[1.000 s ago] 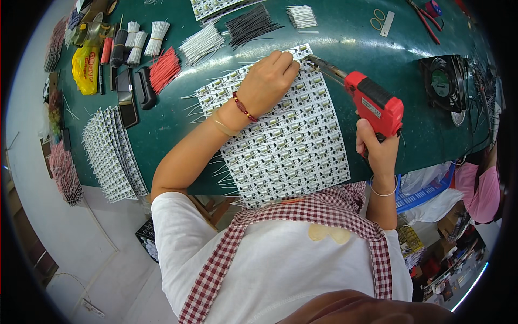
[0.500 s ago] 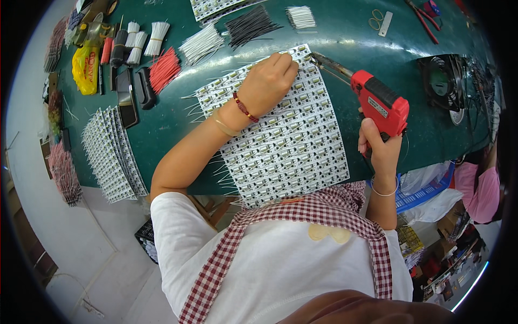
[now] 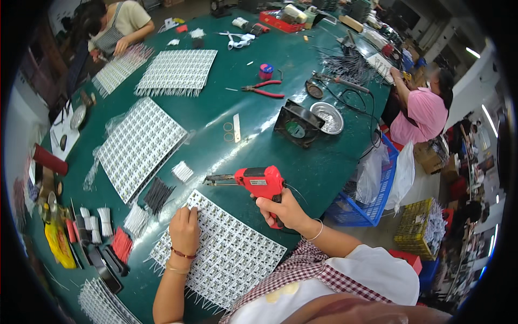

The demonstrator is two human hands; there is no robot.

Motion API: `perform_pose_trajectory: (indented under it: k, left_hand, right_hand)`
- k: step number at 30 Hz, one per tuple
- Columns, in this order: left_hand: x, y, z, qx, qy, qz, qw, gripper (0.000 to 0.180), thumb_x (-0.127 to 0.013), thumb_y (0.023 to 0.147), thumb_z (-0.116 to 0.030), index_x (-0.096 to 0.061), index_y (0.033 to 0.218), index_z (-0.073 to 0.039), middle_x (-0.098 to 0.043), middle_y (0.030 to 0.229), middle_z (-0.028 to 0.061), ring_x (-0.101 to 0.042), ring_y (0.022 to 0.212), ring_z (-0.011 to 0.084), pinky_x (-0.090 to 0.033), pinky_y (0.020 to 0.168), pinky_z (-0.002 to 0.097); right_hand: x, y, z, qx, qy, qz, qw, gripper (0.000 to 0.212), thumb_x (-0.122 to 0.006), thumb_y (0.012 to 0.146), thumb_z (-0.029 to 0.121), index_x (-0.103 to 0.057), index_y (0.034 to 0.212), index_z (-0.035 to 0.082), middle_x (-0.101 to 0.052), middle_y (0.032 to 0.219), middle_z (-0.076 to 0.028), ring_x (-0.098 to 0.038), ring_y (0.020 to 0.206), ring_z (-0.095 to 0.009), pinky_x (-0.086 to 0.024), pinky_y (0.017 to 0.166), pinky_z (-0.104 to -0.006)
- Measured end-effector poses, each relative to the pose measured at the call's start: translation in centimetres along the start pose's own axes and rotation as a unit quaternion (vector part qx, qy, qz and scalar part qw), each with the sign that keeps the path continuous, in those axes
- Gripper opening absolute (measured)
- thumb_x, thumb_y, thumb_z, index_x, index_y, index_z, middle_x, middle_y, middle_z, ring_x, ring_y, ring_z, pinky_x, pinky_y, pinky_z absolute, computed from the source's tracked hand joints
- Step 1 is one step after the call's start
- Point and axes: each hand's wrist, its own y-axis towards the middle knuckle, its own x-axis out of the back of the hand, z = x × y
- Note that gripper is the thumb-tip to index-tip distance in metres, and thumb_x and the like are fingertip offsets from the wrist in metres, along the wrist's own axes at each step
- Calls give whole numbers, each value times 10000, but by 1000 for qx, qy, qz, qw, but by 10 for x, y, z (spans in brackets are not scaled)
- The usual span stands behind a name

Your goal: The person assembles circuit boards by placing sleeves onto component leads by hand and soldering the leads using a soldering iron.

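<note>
A white circuit board panel (image 3: 232, 254), covered in rows of small parts, lies on the table against my apron, with thin white wires sticking out along its left edge. My left hand (image 3: 185, 232) rests on the panel's far left part, fingers curled down and pressed together; anything pinched in them is hidden. My right hand (image 3: 285, 209) is wrapped round the handle of a red and black soldering gun (image 3: 261, 181). The gun's metal tip points left, just past the panel's far corner and apart from my left fingers.
Bundles of white wires (image 3: 136, 220), black wires (image 3: 159, 195) and red wires (image 3: 122, 244) lie left. Stacked panels (image 3: 141, 146) stand beyond. A black fan (image 3: 298, 123), metal bowl (image 3: 328, 117) and red pliers (image 3: 264, 89) lie farther right. A blue crate (image 3: 372, 200) is beside the table; two co-workers sit around it.
The view has swung right and up, bringing co-workers and the far table into sight. The soldering gun's tip has come away from the panel's corner; my left hand stays on the panel.
</note>
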Motion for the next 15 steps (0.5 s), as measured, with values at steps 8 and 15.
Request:
perform_pose_trajectory:
  k: [8, 15]
  left_hand:
    - [19, -8, 6, 50, 20, -48, 997, 164, -646, 718, 23, -669, 874, -23, -485, 725, 90, -528, 645, 256, -429, 553, 361]
    - [56, 0, -48, 224, -312, -29, 923, 71, -664, 794, 21, -677, 857, -9, -576, 736, 92, -572, 620, 212, -449, 559, 321]
  right_hand:
    - [15, -7, 0, 0, 99, -15, 995, 240, -637, 903, 166, -577, 1059, -6, -547, 603, -17, -511, 446, -80, -415, 434, -229]
    - [3, -5, -11, 22, -50, 17, 998, 316, -716, 832, 157, -584, 1070, -3, -583, 643, -13, -569, 557, -76, -457, 510, -236]
